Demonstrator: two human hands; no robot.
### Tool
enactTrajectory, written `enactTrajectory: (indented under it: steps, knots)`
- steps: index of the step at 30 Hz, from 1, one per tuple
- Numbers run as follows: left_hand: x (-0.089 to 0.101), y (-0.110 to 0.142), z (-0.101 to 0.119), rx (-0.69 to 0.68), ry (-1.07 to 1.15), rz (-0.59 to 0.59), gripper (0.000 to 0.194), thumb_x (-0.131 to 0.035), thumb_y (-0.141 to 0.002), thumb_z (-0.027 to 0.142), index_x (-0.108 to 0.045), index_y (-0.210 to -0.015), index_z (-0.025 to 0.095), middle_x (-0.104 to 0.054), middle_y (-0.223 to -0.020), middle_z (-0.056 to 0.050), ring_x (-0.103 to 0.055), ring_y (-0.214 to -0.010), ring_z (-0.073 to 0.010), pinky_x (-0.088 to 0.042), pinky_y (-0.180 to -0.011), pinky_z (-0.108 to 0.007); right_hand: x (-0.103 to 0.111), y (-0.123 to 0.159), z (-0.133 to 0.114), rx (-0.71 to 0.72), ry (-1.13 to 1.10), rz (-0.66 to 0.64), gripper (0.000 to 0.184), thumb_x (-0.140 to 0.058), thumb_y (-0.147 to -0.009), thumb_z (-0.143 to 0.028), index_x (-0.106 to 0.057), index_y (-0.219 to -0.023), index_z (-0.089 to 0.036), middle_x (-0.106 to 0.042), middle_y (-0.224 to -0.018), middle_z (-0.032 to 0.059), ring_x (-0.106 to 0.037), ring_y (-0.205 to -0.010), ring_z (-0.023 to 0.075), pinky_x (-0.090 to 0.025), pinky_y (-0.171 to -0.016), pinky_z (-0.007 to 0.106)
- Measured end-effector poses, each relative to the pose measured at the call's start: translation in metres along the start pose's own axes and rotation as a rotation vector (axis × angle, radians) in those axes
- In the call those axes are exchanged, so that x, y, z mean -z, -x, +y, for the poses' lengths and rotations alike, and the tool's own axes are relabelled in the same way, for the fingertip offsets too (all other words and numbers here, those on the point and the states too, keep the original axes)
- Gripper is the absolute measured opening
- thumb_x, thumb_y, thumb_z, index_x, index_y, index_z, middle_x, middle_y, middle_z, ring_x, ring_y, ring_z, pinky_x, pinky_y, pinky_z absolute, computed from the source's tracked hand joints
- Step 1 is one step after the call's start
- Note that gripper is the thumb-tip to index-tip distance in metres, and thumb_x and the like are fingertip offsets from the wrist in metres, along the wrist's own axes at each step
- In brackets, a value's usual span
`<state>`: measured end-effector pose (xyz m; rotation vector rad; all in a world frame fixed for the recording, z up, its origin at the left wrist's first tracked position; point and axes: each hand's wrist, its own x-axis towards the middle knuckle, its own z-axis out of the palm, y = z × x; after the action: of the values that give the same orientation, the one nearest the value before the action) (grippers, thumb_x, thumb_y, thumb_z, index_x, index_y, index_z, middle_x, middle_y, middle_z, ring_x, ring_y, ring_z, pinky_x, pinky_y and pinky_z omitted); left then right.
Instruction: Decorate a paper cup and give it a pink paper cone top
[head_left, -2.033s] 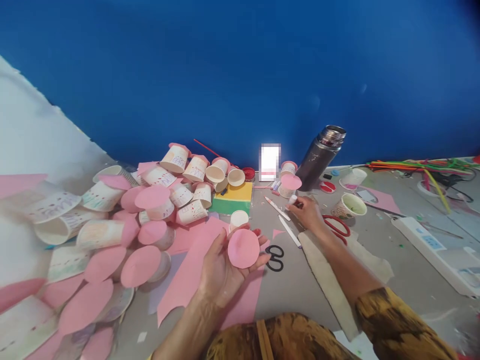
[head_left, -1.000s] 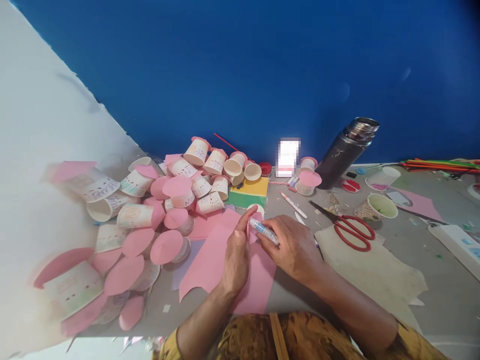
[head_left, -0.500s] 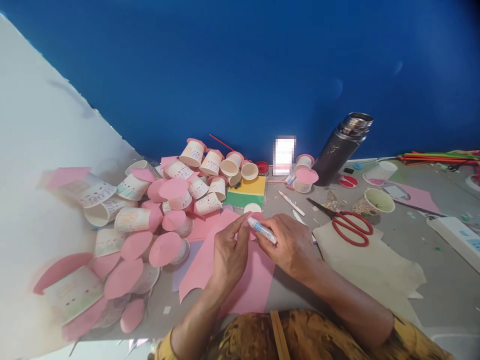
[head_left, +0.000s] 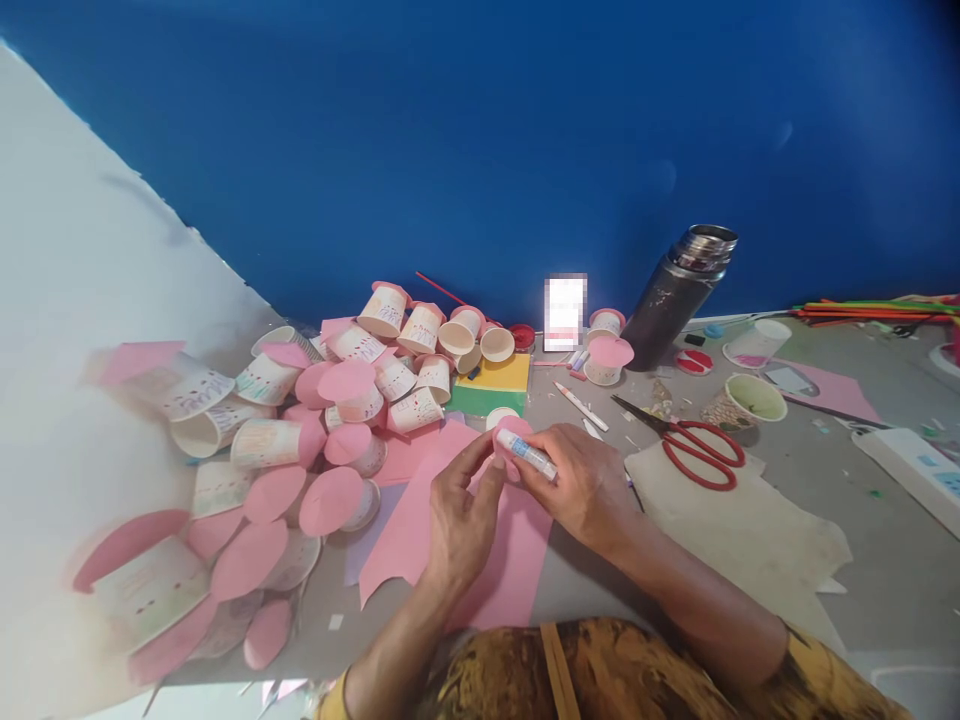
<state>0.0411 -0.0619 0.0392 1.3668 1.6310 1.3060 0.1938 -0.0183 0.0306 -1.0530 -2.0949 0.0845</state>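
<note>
My right hand (head_left: 581,488) grips a small white glue tube (head_left: 526,453) with a blue label, its tip pointing left and up. My left hand (head_left: 461,510) is closed around a pink paper circle (head_left: 512,430), of which only the top edge shows between the two hands. Both hands meet above a sheet of pink paper (head_left: 480,550) lying on the grey table (head_left: 862,520). A small white cup (head_left: 501,414) stands just behind the hands.
A heap of paper cups with pink circles (head_left: 330,400) fills the left side. Red scissors (head_left: 694,445) lie on a beige cloth (head_left: 750,530) to the right. A steel flask (head_left: 679,290), a yellow-green pad (head_left: 495,385), markers (head_left: 581,405) and a cup (head_left: 746,398) stand behind.
My right hand took up the glue tube near the flask and brought it to the pink circle. My left hand turned the circle edge-on and closed round it.
</note>
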Motion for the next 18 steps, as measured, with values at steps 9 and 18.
enactTrajectory:
  steps: [9, 18]
  knots:
    - [0.007, -0.014, 0.002, -0.031, -0.152, -0.062, 0.034, -0.048, -0.097, 0.032, -0.061, -0.069, 0.018, -0.048, -0.061, 0.004, -0.044, -0.061, -0.0112, -0.036, -0.059, -0.021, -0.007, 0.005, 0.001, 0.053, 0.019, 0.008, 0.011, -0.065, -0.096, -0.028, -0.069, -0.095, -0.018, -0.071, -0.076, 0.0033, -0.065, -0.073, 0.0195, -0.039, -0.065, 0.031]
    - [-0.016, 0.004, -0.019, -0.095, -0.105, 0.143, 0.033, -0.051, -0.097, 0.038, -0.077, -0.102, 0.018, -0.075, -0.089, -0.007, -0.068, -0.085, -0.0204, -0.052, -0.079, -0.029, -0.008, 0.006, 0.004, -0.095, 0.022, 0.051, 0.011, -0.069, -0.091, -0.03, -0.068, -0.088, -0.019, -0.073, -0.073, 0.0021, -0.066, -0.067, 0.0187, -0.038, -0.062, 0.03]
